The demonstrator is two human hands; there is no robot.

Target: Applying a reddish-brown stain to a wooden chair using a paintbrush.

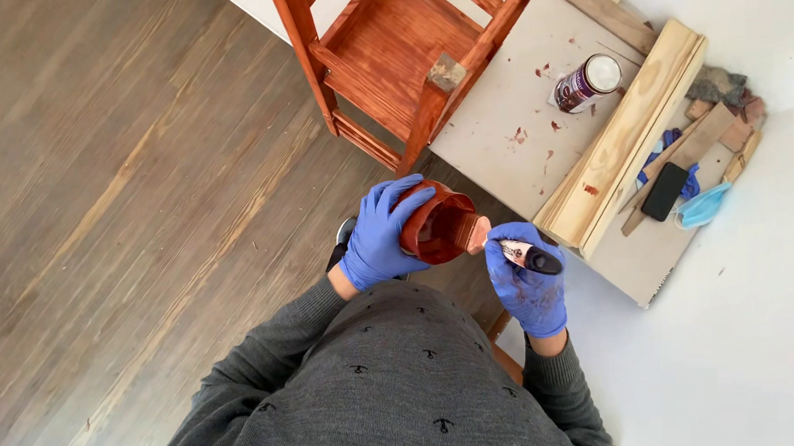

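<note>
The left hand (378,237), in a blue glove, wraps its grip around the outside of a small round red-brown stain-coated cup (437,226), tilted mouth toward the right hand (529,280). That hand's grip closes on a dark-handled foam brush (528,256) whose tip touches the cup's rim. The cup looks light, rigid and slippery where wet, so the dry outer wall is the safer hold.

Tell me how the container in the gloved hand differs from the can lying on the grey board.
The container is held off the floor in the left hand; the can lies on its side on the board, untouched. The container is open and coated reddish-brown inside and out; the can has a dark label and a pale, light-coloured end. The container looks wider than the can. Both are round, and both sit tipped rather than upright.
</note>
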